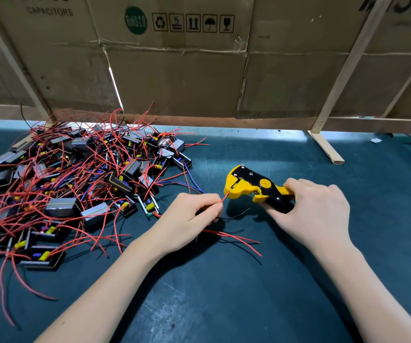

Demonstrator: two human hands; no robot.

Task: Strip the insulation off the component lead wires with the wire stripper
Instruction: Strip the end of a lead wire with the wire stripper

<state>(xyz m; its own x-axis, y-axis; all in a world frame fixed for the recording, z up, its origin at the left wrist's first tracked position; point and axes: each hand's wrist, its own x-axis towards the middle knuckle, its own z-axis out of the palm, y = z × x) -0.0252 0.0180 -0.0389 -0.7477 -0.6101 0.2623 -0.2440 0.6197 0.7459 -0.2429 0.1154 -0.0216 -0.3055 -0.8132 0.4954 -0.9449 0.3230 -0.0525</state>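
Note:
My right hand (315, 209) grips the handles of a yellow and black wire stripper (251, 185), whose jaws point left. My left hand (189, 214) pinches a red lead wire (226, 196) between thumb and fingers, and the wire's tip sits in the stripper's jaws. More red leads (234, 237) and a thin black wire (236, 214) trail out from under my left hand onto the mat. The component they belong to is hidden beneath that hand.
A big pile of black components with red and blue leads (75, 184) covers the left of the dark green mat (224, 293). A cardboard wall on wooden struts (325, 147) closes the back.

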